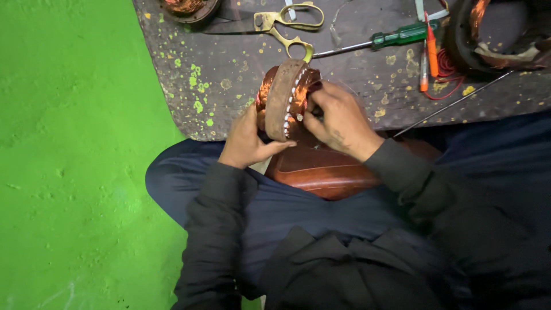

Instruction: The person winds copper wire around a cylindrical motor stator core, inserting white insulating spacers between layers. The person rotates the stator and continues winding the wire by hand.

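My dark sleeves (pixel 224 229) and my lap are closest to me, and I sit cross-legged in blue trousers (pixel 321 212). To my left the floor (pixel 74 161) is bright green.

My left hand (pixel 247 143) is closed around the round metal ring (pixel 284 100). My thumb lies under the ring and my fingers are behind it, so I cannot see them. The ring stands on its edge, tipped a bit, above my lap and just at the near edge of the dark mat (pixel 229 80). It has shiny copper wire (pixel 265 92) wound inside and small white bits along its rim.

My right hand (pixel 338 120) is on the right side of the ring. Its fingers are bent and pinch at the copper wire there. This hand hides that side of the ring.

Under both hands a smooth brown rounded thing (pixel 327 172) rests on my legs.

The mat has yellow and green paint spots. At its far edge lie brass scissors (pixel 287 23), just beyond the ring. Next comes a green-handled screwdriver (pixel 396 37), then an orange pen-shaped tool (pixel 431 51) with red wire (pixel 446 74). Far right is another big dark ring with copper (pixel 493 40). A thin metal rod (pixel 453 103) lies slanted near my right wrist.
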